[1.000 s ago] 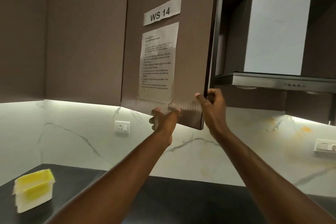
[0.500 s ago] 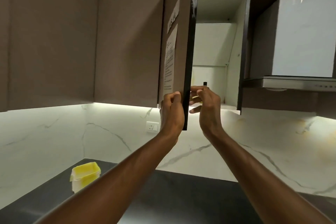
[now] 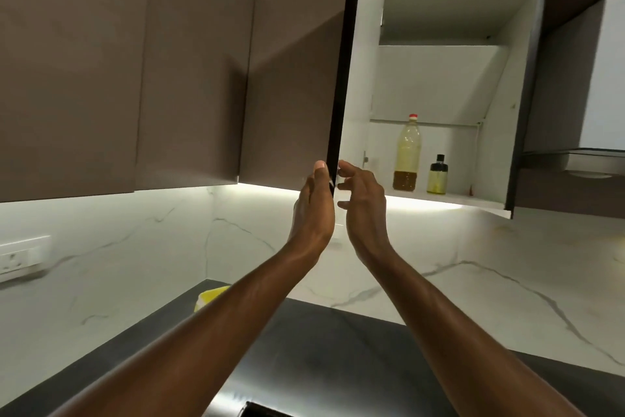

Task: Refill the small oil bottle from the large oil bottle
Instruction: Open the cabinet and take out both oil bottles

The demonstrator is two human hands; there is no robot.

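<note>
Large oil bottle point(image 3: 407, 152) roughly a fifth full, small oil bottle point(image 3: 438, 175) beside, both hands point(image 3: 313, 205) point(image 3: 362, 203) loose at door edge point(image 3: 341, 78)

- Large oil bottle point(image 3: 407, 152) stands on the cabinet shelf point(image 3: 473, 199), small oil bottle point(image 3: 438, 175) just right of it.
- Door edge point(image 3: 341, 78) runs between left hand point(image 3: 314, 210) and right hand point(image 3: 363, 203).

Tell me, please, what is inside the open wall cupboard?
On the bottom shelf stand the large oil bottle and small oil bottle. The upper shelf's top is hidden.
</note>
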